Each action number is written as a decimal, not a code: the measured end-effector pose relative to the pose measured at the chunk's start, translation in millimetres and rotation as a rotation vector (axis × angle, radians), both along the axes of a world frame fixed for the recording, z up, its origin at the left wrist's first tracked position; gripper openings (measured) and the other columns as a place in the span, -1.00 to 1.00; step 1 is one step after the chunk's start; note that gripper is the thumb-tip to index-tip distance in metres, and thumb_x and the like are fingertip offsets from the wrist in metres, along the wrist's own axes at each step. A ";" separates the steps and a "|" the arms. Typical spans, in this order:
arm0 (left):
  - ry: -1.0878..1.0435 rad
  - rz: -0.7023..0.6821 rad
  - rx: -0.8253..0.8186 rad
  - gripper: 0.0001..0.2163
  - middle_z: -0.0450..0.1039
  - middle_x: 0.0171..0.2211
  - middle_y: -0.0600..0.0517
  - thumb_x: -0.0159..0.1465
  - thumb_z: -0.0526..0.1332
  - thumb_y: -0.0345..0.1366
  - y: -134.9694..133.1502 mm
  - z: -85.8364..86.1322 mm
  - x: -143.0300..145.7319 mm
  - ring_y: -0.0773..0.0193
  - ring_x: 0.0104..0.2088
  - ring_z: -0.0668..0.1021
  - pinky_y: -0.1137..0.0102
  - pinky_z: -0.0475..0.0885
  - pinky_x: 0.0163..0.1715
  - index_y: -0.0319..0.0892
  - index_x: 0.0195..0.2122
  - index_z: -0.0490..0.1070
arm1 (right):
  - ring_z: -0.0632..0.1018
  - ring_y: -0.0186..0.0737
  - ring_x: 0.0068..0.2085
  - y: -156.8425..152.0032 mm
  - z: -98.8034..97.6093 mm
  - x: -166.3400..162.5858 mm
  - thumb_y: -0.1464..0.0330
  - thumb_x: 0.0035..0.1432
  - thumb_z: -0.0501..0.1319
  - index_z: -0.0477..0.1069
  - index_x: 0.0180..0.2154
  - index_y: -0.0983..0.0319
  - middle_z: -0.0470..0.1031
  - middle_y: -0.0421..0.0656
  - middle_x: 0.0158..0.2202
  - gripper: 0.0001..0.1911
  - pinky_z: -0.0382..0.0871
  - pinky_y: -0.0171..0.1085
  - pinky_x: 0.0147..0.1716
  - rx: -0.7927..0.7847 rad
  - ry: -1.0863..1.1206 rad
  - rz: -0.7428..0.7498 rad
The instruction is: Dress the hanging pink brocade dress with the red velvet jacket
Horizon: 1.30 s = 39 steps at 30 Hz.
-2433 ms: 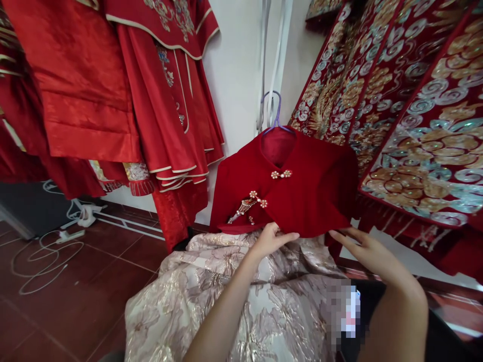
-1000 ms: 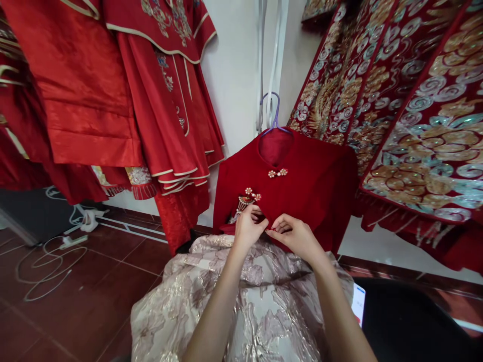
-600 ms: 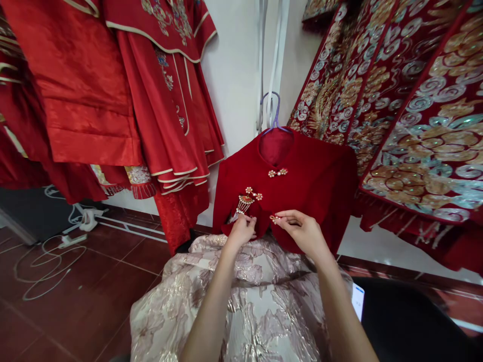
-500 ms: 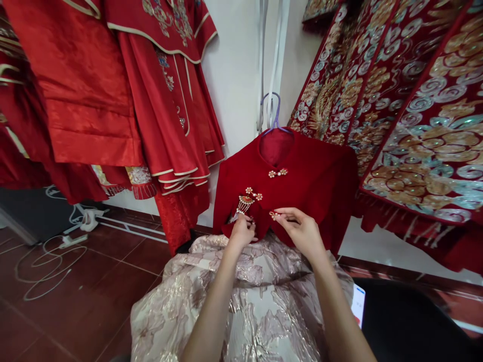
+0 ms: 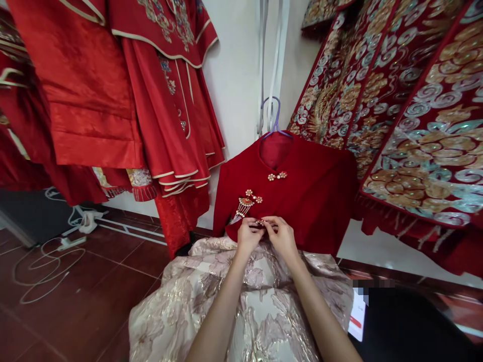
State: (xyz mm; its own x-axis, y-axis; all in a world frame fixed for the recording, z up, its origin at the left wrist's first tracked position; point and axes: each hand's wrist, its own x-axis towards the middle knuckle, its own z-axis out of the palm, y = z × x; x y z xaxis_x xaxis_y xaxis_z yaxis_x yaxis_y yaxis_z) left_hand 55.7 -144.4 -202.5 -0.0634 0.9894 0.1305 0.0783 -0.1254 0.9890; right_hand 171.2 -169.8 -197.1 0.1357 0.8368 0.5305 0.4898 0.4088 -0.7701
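Note:
A short red velvet jacket (image 5: 313, 191) hangs on a purple hanger (image 5: 274, 116) in front of me, above a pale gold brocade skirt (image 5: 249, 306). It has a pearl clasp (image 5: 276, 176) at the collar and a tasselled clasp (image 5: 249, 199) lower down. My left hand (image 5: 248, 235) and my right hand (image 5: 280, 235) meet at the jacket's lower front edge, fingers pinched together on a small pearl clasp (image 5: 261, 221) there.
Red satin garments (image 5: 124, 90) hang at the left against a white wall. Embroidered red and gold panels (image 5: 407, 110) hang at the right. White cables (image 5: 49, 251) lie on the dark red tile floor. A black surface (image 5: 411, 327) sits at lower right.
My hands came in from the jacket's hem to its front opening. The right hand, which held one clasp half apart from the left, has moved left until both hands meet.

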 end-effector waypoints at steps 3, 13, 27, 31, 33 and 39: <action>-0.102 0.008 -0.004 -0.67 0.47 -0.40 0.01 -0.11 0.30 -0.62 1.7 0.5 -0.9 0.35 -0.45 0.54 0.40 0.46 -0.37 -0.27 -0.31 0.34 | 0.52 -0.21 -0.29 0.4 -1.3 4.1 0.32 0.20 0.06 0.47 -0.21 0.24 0.48 -0.06 -0.22 -0.75 0.46 -0.23 -0.25 -0.021 -0.076 0.008; -0.124 0.055 0.077 -0.81 0.53 -0.45 -0.02 -0.06 0.33 -0.52 11.8 -9.3 -5.1 0.32 -0.41 0.58 0.36 0.50 -0.25 -0.29 -0.37 0.46 | 0.51 -0.18 -0.26 6.6 -3.6 -4.4 0.32 0.21 0.03 0.48 -0.19 0.21 0.47 -0.05 -0.19 -0.73 0.46 -0.19 -0.24 0.010 -0.109 -0.007; 0.108 0.002 0.146 -0.90 0.60 -0.40 -0.05 0.02 0.31 -0.46 1.8 5.7 -20.6 0.24 -0.38 0.62 0.31 0.52 -0.20 -0.22 -0.42 0.57 | 0.51 -0.21 -0.21 1.4 -9.0 -8.2 0.24 0.24 0.06 0.48 -0.18 0.20 0.44 -0.06 -0.17 -0.72 0.48 -0.22 -0.18 0.102 -0.028 0.021; 0.157 -0.030 0.177 -0.91 0.59 -0.41 -0.04 0.06 0.28 -0.47 1.9 5.7 -20.8 0.27 -0.39 0.61 0.33 0.51 -0.23 -0.21 -0.41 0.56 | 0.51 -0.18 -0.18 2.5 -10.2 -9.0 0.21 0.24 0.05 0.48 -0.19 0.20 0.45 -0.04 -0.17 -0.70 0.48 -0.21 -0.17 0.094 -0.020 0.003; 0.169 -0.050 0.191 -0.89 0.57 -0.42 -0.02 0.07 0.25 -0.50 1.6 7.0 -20.0 0.30 -0.39 0.59 0.36 0.50 -0.25 -0.22 -0.39 0.54 | 0.52 -0.17 -0.18 2.9 -8.6 -7.0 0.20 0.24 0.04 0.47 -0.19 0.21 0.47 -0.03 -0.16 -0.69 0.49 -0.21 -0.18 0.071 -0.021 0.009; 0.132 0.205 0.326 -0.84 0.51 -0.30 0.02 0.14 0.18 -0.44 -0.3 20.5 -29.4 0.36 -0.37 0.53 0.47 0.44 -0.31 -0.15 -0.27 0.48 | 0.58 -0.21 -0.27 -8.2 16.2 15.4 0.18 0.22 0.06 0.44 -0.14 0.22 0.53 -0.07 -0.20 -0.68 0.50 -0.23 -0.25 0.029 0.108 -0.051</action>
State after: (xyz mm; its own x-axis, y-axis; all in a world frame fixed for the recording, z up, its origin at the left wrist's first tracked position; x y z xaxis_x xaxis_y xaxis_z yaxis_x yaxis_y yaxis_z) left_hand 26.2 -144.7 -182.0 -0.2171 0.8635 0.4553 0.2577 -0.3992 0.8799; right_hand 186.6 -178.0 -180.9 0.2352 0.8118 0.5344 0.4258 0.4082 -0.8075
